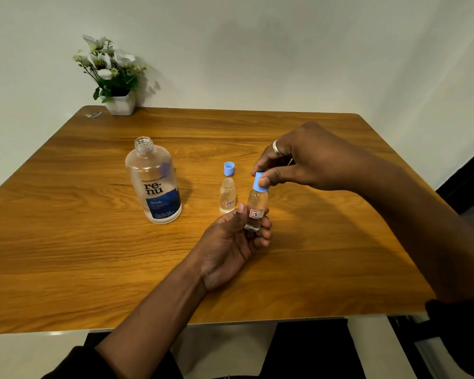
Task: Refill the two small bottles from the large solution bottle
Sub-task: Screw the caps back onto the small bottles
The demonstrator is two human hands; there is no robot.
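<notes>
1. Wood-grain table under a pale wall carries everything. Above its middle, the left grip is curled round the lower half of a small clear labelled bottle, held upright.
2. The right grip pinches that bottle's light-blue screw cap between thumb and fingertips; tightening or loosening cannot be told.
3. Just left of the held bottle stands a second small clear bottle, uncapped, with its loose blue cap just behind it.
4. Risk: a twisting elbow or knuckle could likely clip that open neighbour and spill it.
5. Risk: a slick bottle may spin in the left grip or slip out of it.
6. Well to the left, the large frosted solution bottle with a dark-blue label stands open; a careless reach could topple it.
</notes>
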